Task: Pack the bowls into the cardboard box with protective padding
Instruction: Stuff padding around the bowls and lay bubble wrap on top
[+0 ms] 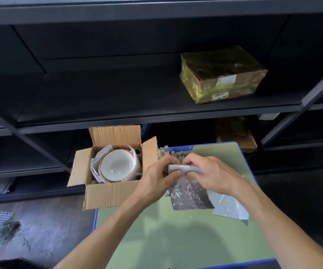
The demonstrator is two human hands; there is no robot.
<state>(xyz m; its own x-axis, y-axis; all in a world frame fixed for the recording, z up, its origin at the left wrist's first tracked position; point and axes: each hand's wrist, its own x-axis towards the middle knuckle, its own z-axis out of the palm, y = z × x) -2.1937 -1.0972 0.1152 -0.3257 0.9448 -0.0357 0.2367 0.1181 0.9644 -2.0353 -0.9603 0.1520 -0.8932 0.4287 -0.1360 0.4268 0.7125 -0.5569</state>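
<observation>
An open cardboard box (106,195) stands at the left edge of a green table top (176,239). Inside it lies a white bowl (117,165) with an orange rim, on top of other bowls and wrapped in white foam sheets. Small foam rolls sit in the box's right corners. Just right of the box, my left hand (156,177) and my right hand (213,171) together grip a silvery bubble-wrap sheet (189,195). Its top end is rolled up between my fingers; the rest hangs down onto the table.
A second clear bubble-wrap sheet (228,207) lies on the table under the silvery one. Crumpled paper padding (168,150) sits at the table's far edge. Dark metal shelves (156,113) rise behind, holding a taped parcel (222,74) and a lower brown box (236,133).
</observation>
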